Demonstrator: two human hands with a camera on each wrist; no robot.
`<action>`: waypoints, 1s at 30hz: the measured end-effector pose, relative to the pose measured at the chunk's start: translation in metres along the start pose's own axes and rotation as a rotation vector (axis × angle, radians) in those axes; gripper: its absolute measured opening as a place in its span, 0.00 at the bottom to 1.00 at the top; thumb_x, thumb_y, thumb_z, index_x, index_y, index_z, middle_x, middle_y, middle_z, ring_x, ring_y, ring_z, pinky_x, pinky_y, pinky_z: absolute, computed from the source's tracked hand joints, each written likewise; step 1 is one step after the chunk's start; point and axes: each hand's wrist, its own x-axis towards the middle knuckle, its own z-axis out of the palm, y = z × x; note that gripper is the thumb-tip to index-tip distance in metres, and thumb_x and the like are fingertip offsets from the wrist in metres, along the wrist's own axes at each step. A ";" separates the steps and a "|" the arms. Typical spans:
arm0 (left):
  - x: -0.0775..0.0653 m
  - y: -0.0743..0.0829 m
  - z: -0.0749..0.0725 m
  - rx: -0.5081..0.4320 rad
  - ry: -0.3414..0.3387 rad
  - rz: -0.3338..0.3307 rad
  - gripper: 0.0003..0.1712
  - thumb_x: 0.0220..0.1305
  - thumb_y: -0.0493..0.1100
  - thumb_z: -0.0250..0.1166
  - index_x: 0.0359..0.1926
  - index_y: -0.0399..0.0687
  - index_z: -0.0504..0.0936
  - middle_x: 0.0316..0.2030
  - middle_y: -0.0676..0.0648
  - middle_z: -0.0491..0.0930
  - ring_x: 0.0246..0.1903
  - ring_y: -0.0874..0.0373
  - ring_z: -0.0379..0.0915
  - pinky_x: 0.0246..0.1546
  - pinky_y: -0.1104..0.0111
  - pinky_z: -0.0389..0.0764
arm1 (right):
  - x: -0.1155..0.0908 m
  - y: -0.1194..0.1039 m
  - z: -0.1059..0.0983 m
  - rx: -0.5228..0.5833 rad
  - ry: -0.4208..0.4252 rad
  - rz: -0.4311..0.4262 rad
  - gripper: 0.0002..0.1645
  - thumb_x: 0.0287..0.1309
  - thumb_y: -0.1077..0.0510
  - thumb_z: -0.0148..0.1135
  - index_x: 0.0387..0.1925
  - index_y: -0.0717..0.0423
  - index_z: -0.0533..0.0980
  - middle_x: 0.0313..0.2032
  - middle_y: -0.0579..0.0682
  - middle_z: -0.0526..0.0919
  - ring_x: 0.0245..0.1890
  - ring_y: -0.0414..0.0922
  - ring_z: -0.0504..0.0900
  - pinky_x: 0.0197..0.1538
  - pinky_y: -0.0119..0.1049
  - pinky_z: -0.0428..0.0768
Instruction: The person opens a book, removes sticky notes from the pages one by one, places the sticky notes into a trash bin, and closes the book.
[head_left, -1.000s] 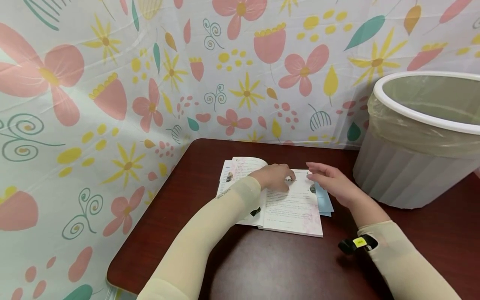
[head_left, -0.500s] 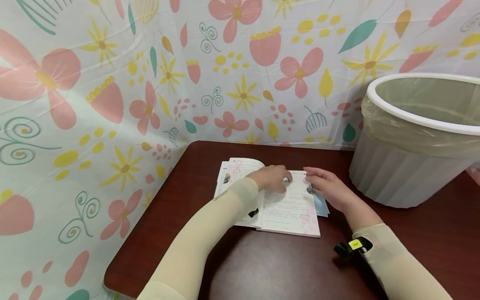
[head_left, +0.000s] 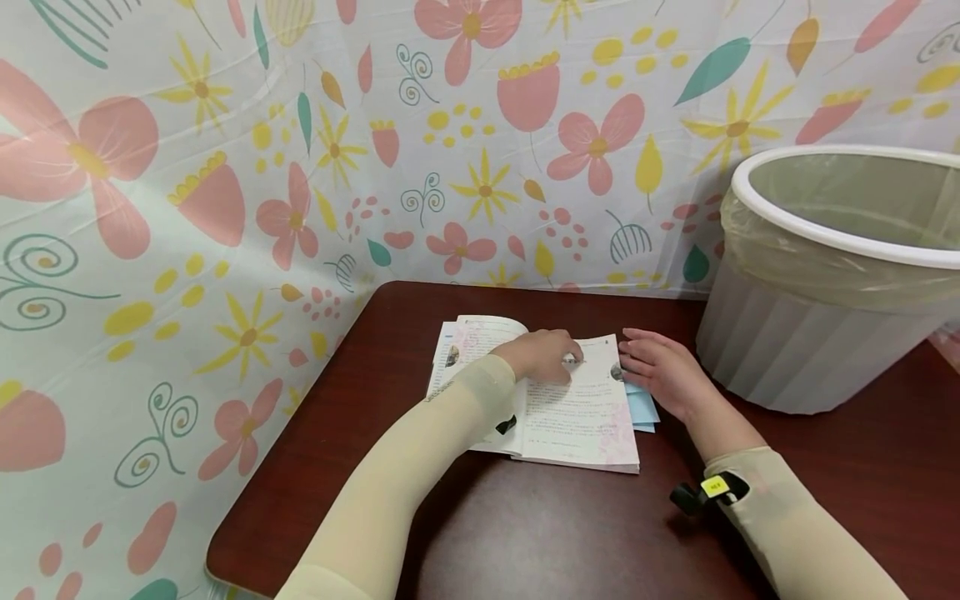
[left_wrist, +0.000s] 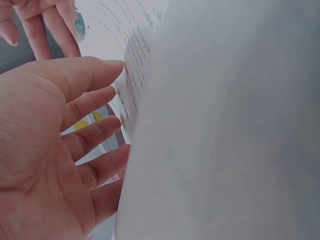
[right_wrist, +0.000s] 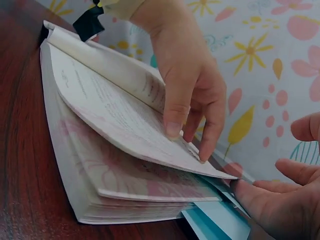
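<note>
An open book (head_left: 577, 425) with printed pages lies on the table. My left hand (head_left: 542, 357) reaches across its middle, thumb and fingertips touching the upper part of the right page, as the right wrist view shows from the side (right_wrist: 187, 95). The fingers are loosely bent. At the page's outer edge is my right hand (head_left: 663, 371), its fingers fairly straight. In the right wrist view a fingertip of this hand (right_wrist: 280, 200) touches the corner of a raised page (right_wrist: 125, 117), which stands apart from the pages below. Light-blue paper (right_wrist: 217, 220) sticks out from the book's side.
A grey bin (head_left: 795, 333) with a white rim and a plastic liner stands at the right of the dark red table (head_left: 352, 400). Behind the table hangs a flower-patterned sheet (head_left: 480, 200). A black strap (head_left: 693, 497) hangs at the right wrist.
My right hand has turned and shifted slightly outward at the page's edge, and the page's upper right corner has lifted a little. The left hand stays on the page. The head view has shifted slightly.
</note>
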 end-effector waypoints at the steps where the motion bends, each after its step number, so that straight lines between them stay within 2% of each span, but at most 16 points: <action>1: 0.000 0.000 0.000 -0.003 -0.002 0.000 0.26 0.68 0.49 0.65 0.66 0.69 0.79 0.67 0.56 0.72 0.66 0.57 0.70 0.65 0.64 0.74 | 0.000 0.000 0.000 0.003 0.000 0.008 0.38 0.81 0.49 0.44 0.82 0.56 0.46 0.81 0.64 0.47 0.80 0.61 0.54 0.71 0.46 0.70; 5: 0.000 -0.001 0.000 -0.010 -0.008 0.010 0.24 0.70 0.52 0.64 0.67 0.68 0.79 0.69 0.55 0.71 0.69 0.56 0.68 0.68 0.63 0.72 | 0.000 0.002 0.002 0.013 0.006 0.034 0.38 0.81 0.49 0.43 0.83 0.54 0.47 0.82 0.62 0.48 0.77 0.56 0.61 0.59 0.33 0.82; 9: 0.002 -0.002 -0.001 -0.031 -0.007 0.018 0.24 0.72 0.55 0.63 0.67 0.66 0.79 0.71 0.55 0.71 0.72 0.56 0.66 0.72 0.62 0.69 | 0.000 0.002 0.003 0.038 0.017 0.052 0.38 0.81 0.47 0.44 0.83 0.53 0.47 0.82 0.61 0.48 0.71 0.51 0.68 0.51 0.28 0.85; 13: 0.005 -0.004 -0.002 -0.073 -0.020 0.031 0.26 0.73 0.56 0.62 0.69 0.63 0.78 0.71 0.57 0.73 0.73 0.59 0.65 0.74 0.65 0.67 | -0.002 0.001 0.006 0.070 0.002 0.067 0.39 0.81 0.47 0.43 0.83 0.52 0.45 0.82 0.59 0.47 0.76 0.54 0.62 0.50 0.28 0.84; 15: 0.007 -0.005 -0.003 -0.099 -0.024 0.050 0.26 0.73 0.57 0.61 0.69 0.60 0.78 0.70 0.56 0.74 0.72 0.59 0.66 0.73 0.66 0.67 | -0.002 0.000 0.007 0.077 -0.008 0.068 0.39 0.81 0.47 0.43 0.83 0.51 0.44 0.82 0.59 0.48 0.74 0.53 0.65 0.50 0.28 0.84; 19: 0.009 -0.010 -0.006 -0.177 -0.010 0.079 0.27 0.74 0.58 0.61 0.70 0.58 0.77 0.70 0.53 0.74 0.72 0.58 0.67 0.72 0.65 0.69 | -0.004 -0.001 0.012 0.083 -0.022 0.058 0.42 0.80 0.48 0.47 0.84 0.51 0.43 0.77 0.59 0.60 0.61 0.43 0.78 0.52 0.30 0.84; 21: 0.008 -0.013 -0.008 -0.232 0.001 0.079 0.28 0.74 0.58 0.61 0.71 0.57 0.76 0.70 0.53 0.74 0.72 0.57 0.67 0.72 0.65 0.69 | -0.005 -0.002 0.015 0.088 -0.037 0.049 0.43 0.79 0.47 0.49 0.84 0.52 0.42 0.73 0.56 0.66 0.56 0.39 0.80 0.53 0.31 0.83; 23: 0.006 -0.015 -0.010 -0.282 0.011 0.075 0.30 0.75 0.58 0.60 0.72 0.56 0.74 0.71 0.53 0.74 0.72 0.57 0.67 0.72 0.64 0.69 | -0.006 -0.003 0.018 0.081 -0.054 0.036 0.44 0.79 0.46 0.50 0.83 0.52 0.43 0.72 0.54 0.67 0.55 0.39 0.81 0.53 0.32 0.83; 30: -0.001 -0.022 -0.018 -0.401 0.044 0.057 0.31 0.75 0.58 0.59 0.74 0.55 0.73 0.71 0.55 0.74 0.72 0.60 0.67 0.72 0.65 0.69 | -0.011 -0.006 0.029 -0.001 -0.105 -0.017 0.41 0.81 0.46 0.43 0.83 0.55 0.42 0.79 0.64 0.53 0.58 0.37 0.79 0.53 0.33 0.82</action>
